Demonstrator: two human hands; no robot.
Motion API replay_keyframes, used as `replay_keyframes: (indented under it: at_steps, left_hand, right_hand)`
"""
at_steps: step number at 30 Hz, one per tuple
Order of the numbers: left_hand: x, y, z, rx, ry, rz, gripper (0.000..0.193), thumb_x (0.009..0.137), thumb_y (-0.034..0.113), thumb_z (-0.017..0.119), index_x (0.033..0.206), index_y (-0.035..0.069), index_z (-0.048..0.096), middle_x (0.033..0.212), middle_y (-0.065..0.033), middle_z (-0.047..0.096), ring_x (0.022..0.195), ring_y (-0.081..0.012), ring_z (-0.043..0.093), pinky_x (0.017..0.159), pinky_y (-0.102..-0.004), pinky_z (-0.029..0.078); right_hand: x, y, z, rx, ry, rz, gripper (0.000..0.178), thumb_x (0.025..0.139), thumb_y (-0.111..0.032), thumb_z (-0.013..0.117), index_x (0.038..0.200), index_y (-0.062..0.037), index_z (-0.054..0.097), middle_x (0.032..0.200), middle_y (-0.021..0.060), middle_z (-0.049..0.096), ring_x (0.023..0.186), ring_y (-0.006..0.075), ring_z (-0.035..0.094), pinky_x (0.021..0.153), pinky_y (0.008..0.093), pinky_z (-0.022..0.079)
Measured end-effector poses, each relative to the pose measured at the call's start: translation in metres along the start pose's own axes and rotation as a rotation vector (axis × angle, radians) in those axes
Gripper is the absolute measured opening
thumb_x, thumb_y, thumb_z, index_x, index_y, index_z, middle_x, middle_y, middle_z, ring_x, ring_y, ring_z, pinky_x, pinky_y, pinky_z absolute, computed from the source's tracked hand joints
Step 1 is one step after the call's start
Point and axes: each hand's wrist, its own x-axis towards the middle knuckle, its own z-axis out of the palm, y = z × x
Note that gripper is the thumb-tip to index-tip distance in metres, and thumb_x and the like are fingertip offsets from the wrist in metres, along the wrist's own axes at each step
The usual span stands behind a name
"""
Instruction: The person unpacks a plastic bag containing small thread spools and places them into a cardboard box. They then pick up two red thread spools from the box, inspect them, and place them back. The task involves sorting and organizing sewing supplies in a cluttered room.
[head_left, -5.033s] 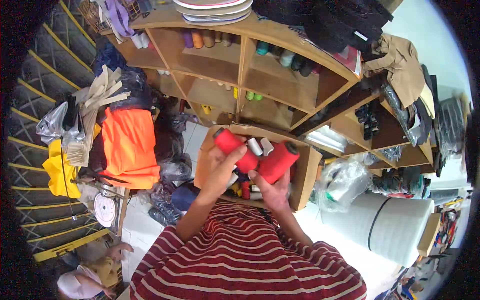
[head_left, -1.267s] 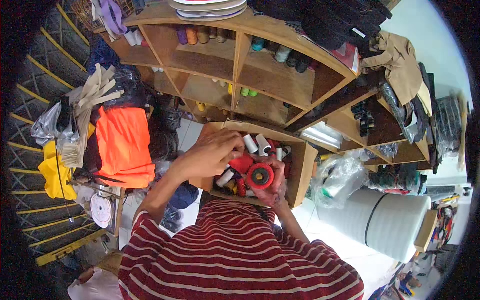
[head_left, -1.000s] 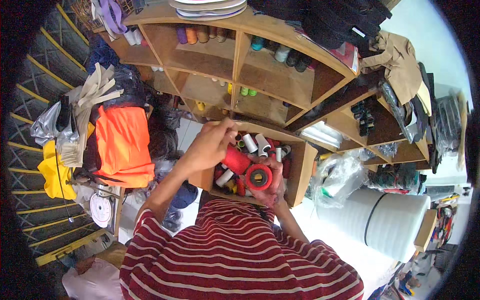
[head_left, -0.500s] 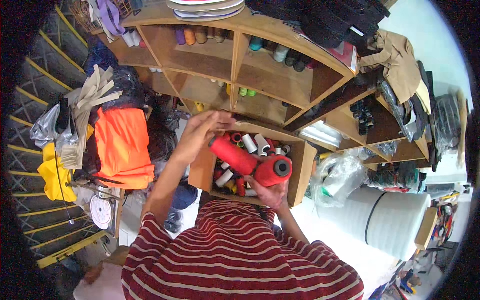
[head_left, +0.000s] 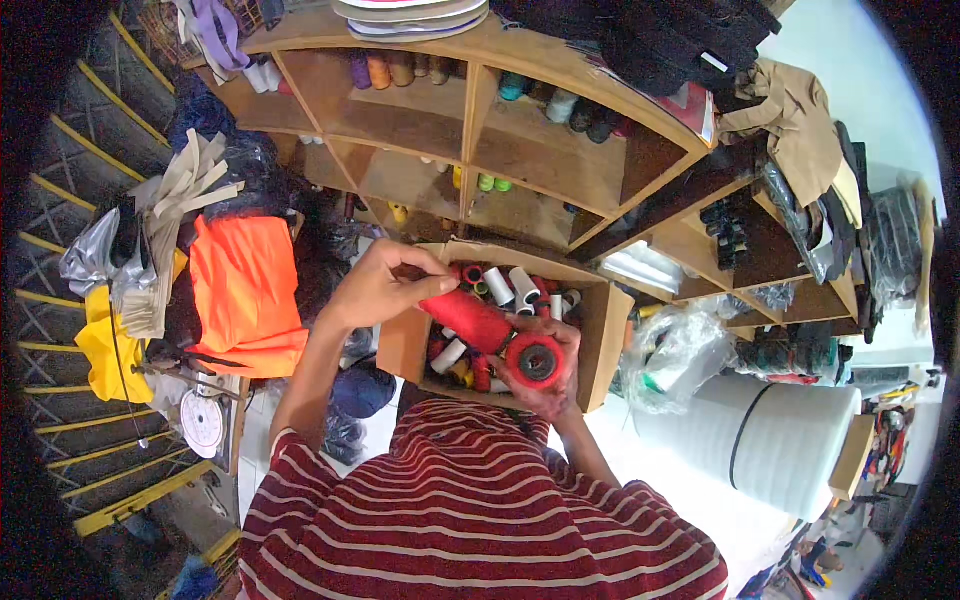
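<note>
My right hand (head_left: 562,372) grips a red thread cone (head_left: 518,374), its dark hollow end turned toward me. A second, longer red thread spool (head_left: 468,322) lies against it, slanting up to the left; how the right hand supports it is hidden. At the upper left end of that spool, my left hand (head_left: 385,288) has thumb and forefinger pinched together; anything between them is too fine to make out. Below both hands stands an open cardboard box (head_left: 602,345) full of white, red and dark spools, including a white spool (head_left: 497,287).
Wooden shelves (head_left: 468,120) with thread cones rise just beyond the box. To the left hangs bright orange fabric (head_left: 248,295). On the right are a clear plastic bag (head_left: 672,355) and a large white foam roll (head_left: 790,440).
My left hand has come down and left to the longer spool's end, its fingers now pinched. The right hand has tilted the cone, turning its hollow end toward me and slightly down-left.
</note>
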Motion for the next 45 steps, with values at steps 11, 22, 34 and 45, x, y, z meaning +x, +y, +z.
replay_keyframes:
  at_steps: [11,22,34,45]
  left_hand:
    - [0.013,-0.012,0.0,0.147,0.178,-0.033,0.019,0.086,0.017,0.066,0.08,-0.002,0.066,0.072,-0.0072,0.065,0.07,-0.011,0.059,0.067,-0.0288,0.047]
    - [0.009,-0.071,0.017,-0.047,0.141,0.1,0.037,0.084,-0.005,0.057,0.12,0.006,0.055,0.113,-0.0115,0.063,0.104,-0.0179,0.06,0.077,-0.0285,0.049]
    - [-0.001,-0.069,0.017,0.109,0.05,0.136,0.097,0.075,0.005,0.074,0.149,0.012,0.012,0.146,-0.0175,0.032,0.133,-0.0297,0.037,0.109,-0.0388,0.031]
    - [0.02,-0.024,0.068,-0.987,-0.102,0.23,0.12,0.058,0.045,0.086,0.148,0.01,0.015,0.151,-0.019,0.024,0.14,-0.0318,0.023,0.113,-0.0426,0.022]
  right_hand:
    - [0.005,-0.008,0.002,0.15,-0.018,-0.01,0.077,0.062,-0.003,0.085,0.118,-0.008,0.033,0.116,0.0159,0.054,0.107,0.0251,0.057,0.092,0.0371,0.048]
    - [-0.001,-0.008,-0.005,-0.077,0.04,0.252,0.068,0.067,-0.011,0.083,0.118,-0.0023,0.039,0.112,0.0144,0.059,0.103,0.0206,0.059,0.089,0.0356,0.048]
    - [0.014,-0.026,-0.004,0.23,0.211,0.416,0.057,0.07,-0.005,0.076,0.118,0.0005,0.047,0.109,0.0112,0.059,0.1,0.0215,0.059,0.09,0.0382,0.047]
    - [0.017,-0.025,0.006,0.957,0.239,0.734,0.059,0.079,-0.009,0.069,0.128,-0.0033,0.037,0.122,0.0109,0.049,0.116,0.0272,0.051,0.102,0.0497,0.041]
